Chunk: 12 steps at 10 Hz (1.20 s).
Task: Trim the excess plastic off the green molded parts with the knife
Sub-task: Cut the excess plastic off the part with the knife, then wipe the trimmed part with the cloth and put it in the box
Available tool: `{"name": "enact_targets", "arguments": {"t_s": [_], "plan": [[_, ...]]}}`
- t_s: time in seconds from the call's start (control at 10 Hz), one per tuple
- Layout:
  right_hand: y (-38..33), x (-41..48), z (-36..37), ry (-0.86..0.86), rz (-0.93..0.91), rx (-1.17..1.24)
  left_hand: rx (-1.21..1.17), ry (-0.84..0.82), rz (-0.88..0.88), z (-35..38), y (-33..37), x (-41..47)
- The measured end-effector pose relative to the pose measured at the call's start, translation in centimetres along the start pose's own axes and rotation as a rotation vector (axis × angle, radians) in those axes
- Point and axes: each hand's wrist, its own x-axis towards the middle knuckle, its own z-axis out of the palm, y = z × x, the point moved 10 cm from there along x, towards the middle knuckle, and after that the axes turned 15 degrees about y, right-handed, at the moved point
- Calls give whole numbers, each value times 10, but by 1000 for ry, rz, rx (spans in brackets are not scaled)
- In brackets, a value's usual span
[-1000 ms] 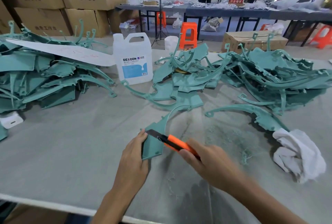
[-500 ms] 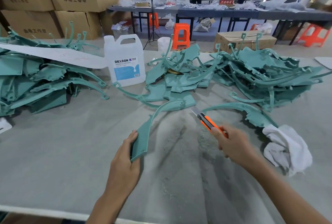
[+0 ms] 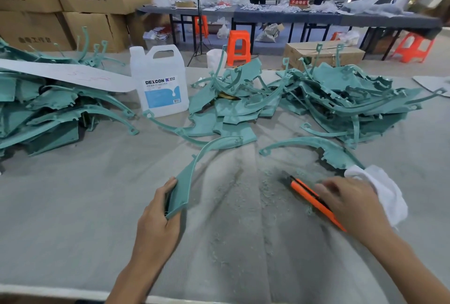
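Bright, even indoor light with soft, faint shadows. Glare whitens a strip at one o'clock (blown out, no detail). Wide-angle bending curves the frame edges. The right hand [image 3: 353, 202] is motion-blurred, and the distance looks slightly soft.

Left hand [image 3: 155, 218] gripping green part [image 3: 192, 172], blurred right hand [image 3: 353, 203] over knife [image 3: 304, 189], fingers' hold unclear

Part [image 3: 181, 189] in my L hand [image 3: 155, 218], front-centre of table [image 3: 73, 206]; knife [image 3: 306, 194] in my R hand [image 3: 353, 203] to its right, rag [image 3: 387, 194] just beside; jug [image 3: 159, 82] behind, btwn L pile [image 3: 48, 108] & centre pile [image 3: 233, 101]; R pile [image 3: 353, 99] behind rag.
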Motion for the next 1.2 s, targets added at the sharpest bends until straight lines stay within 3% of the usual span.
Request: {"name": "enact_targets", "arguments": {"t_s": [0.1,0.2,0.3,0.4,0.5,0.6,0.7,0.8,0.9,1.0,1.1,1.2], "plan": [[49,6,-20,154,162,-107,-15,14,7,-3,2,3],[110,-12,-14,40,404,-248,-89,40,-19,-6,6,5],[142,-33,-12,-64,575,-179,-220,52,-144,-7,8,1],[135,-37,-28,-11,523,-158,-474,29,-362,-2,8,-7],[97,-18,-56,130,498,57,-856,-84,-658,19,17,-26],[10,20,-86,315,327,307,-866,-212,-691,35,42,-44],[-103,38,-111,384,-28,497,-835,-256,-659,48,59,-59],[-189,31,-102,206,-240,599,-701,-359,-543,58,84,-76],[-249,0,-100,133,-420,717,-954,-56,-65,17,156,-51],[-266,-3,-103,210,-517,725,205,-320,-444,23,94,-77],[-235,38,-86,300,-425,536,-398,-344,-285,28,111,-72],[-171,83,-53,255,-313,161,-399,-312,-222,30,87,-69]]}}
